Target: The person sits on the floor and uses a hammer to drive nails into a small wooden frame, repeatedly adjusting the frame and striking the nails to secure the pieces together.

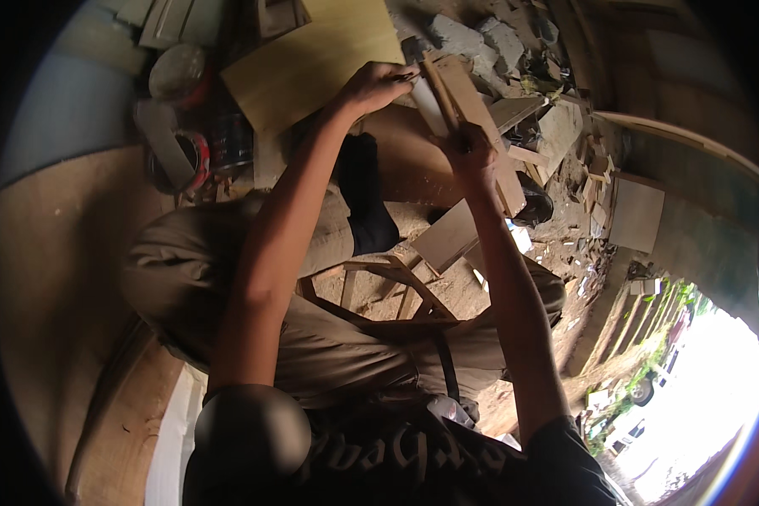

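Workpiece and hands seen from above, the rim of the view lost in black. The right hand is closed around the lower end of a narrow wooden strip, which lies between the two hands, beyond the person's lap; the fingers hide that end. The left hand has its fingers drawn together near the strip's upper end—whether they grip the strip, a pale flat piece beside it, or something smaller cannot be told. A long light-brown board runs just right of the strip, its middle partly covered by the right hand. Deep shadow blurs the red-rimmed can at left, and glare washes out the opening at lower right. Below, the trousers cut off part of an open wooden frame. As to edges, the yellowish panel reaches close to the left hand, its top cut by the view's border; grey rubble and wood offcuts crowd the board's right side. The widest gap lies between the forearms—over the frame and a black sock.
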A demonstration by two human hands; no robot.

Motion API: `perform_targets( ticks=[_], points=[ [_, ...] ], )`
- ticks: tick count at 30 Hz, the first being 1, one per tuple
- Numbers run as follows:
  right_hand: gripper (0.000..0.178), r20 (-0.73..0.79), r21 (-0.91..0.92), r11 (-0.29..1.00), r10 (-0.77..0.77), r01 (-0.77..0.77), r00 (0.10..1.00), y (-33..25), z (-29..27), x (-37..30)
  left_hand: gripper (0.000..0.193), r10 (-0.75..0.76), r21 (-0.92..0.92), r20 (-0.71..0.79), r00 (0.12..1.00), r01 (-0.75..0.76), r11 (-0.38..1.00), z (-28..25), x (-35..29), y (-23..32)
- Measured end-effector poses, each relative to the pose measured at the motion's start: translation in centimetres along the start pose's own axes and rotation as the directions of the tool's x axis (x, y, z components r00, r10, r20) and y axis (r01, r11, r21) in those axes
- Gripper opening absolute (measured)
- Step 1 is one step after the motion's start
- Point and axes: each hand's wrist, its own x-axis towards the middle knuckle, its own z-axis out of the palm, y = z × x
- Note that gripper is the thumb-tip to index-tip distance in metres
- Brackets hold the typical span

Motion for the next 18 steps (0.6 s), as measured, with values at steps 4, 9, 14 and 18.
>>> perform_targets(
  ticks=[4, 9, 14, 18],
  points=[
    [0.041, 0.109, -0.029, 0.999, 0.034, -0.031, 0.993, -1.8, -1.1, 0.2, 0.03, 0.132, -0.009, -0.119, 0.984, -0.135, 0.991, 0.6, -0.1, -1.8],
    [0.034, -0.28, -0.051, 0.985, -0.172, 0.165, 0.944, 1.1, -4.8, -1.2, 0.028, 0.125, -0.062, -0.073, 0.989, -0.13, 0.99, 0.6, -0.5, -1.1],
    [0.03, -0.362, -0.014, 0.875, 0.448, -0.485, 0.818, 2.3, -13.0, -8.2, 0.03, 0.036, -0.081, -0.063, 0.997, -0.041, 0.996, 0.0, -0.4, -0.7],
    [0.036, -0.415, 0.18, 0.734, 0.66, -0.655, 0.626, 4.2, -12.8, -15.3, 0.036, -0.01, -0.059, -0.11, 0.994, 0.003, 0.998, 0.7, -0.3, 0.4]
  ],
)
